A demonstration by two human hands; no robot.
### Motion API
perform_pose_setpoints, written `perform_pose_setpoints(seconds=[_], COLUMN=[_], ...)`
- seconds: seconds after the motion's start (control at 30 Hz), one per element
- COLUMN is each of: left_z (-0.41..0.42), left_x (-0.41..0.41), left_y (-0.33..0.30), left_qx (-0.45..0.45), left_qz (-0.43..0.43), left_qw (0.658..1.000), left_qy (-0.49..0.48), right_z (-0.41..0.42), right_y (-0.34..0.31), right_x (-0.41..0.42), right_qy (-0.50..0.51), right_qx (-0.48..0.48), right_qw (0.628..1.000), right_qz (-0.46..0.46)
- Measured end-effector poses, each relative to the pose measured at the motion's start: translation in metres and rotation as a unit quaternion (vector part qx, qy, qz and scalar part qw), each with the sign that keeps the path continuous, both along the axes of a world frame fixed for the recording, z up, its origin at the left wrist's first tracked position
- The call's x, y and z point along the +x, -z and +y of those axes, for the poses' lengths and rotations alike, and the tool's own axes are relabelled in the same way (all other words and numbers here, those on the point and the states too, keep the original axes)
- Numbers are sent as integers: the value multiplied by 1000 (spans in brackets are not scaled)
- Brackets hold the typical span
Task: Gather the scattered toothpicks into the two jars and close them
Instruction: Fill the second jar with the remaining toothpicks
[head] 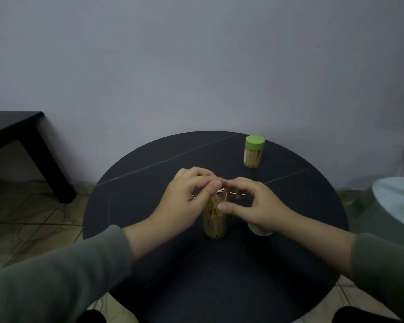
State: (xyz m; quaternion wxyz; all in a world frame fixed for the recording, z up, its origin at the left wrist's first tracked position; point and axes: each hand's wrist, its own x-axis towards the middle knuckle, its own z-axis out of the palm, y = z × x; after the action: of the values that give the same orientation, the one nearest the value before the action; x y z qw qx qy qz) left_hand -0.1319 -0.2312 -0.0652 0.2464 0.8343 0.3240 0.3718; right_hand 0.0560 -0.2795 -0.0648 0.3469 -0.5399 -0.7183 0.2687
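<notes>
A: Green sleeves (pixel 56 283) fill the bottom of the frame. Above them, mid-frame, both hands meet over the open jar (pixel 214 223).

B: What are they holding?

A: The left hand (pixel 187 199) pinches toothpicks (pixel 214 203) at the jar's mouth. The right hand (pixel 254 203) has curled fingers there too; I cannot tell if it holds any.

B: What could go wrong?

A: A bump could tip the jar, I think. Sticks poke up high, so some may fall out. A few loose sticks (pixel 222 190) lie on the table (pixel 149 178) behind the hands.

B: The other jar?

A: The shut jar (pixel 254 152), green lid, sits upper right. A white lid (pixel 260 230) peeks from under the right hand.
</notes>
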Motion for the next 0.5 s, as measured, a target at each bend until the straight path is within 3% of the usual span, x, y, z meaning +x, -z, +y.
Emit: perform_pose_setpoints(seconds=[0.1, 0.2, 0.33, 0.43, 0.5], left_z=[5, 6, 8, 11, 11], left_x=[0, -1, -10, -18, -19], left_y=[4, 7, 7, 9, 13], left_qx=[-39, -25, 55, 180, 216], left_qz=[37, 38, 70, 153, 176], left_qw=[998, 999, 995, 970, 959], left_qy=[13, 23, 43, 59, 59], right_z=[-2, -5, -5, -2, 0], right_y=[-6, -10, -9, -6, -4], right_x=[1, -3, -3, -4, -4], right_qy=[-12, -8, 1, 10, 16], right_qx=[-39, -39, -26, -13, -9], right_qw=[990, 986, 985, 985, 984], right_qz=[-134, -165, -171, -170, -175])
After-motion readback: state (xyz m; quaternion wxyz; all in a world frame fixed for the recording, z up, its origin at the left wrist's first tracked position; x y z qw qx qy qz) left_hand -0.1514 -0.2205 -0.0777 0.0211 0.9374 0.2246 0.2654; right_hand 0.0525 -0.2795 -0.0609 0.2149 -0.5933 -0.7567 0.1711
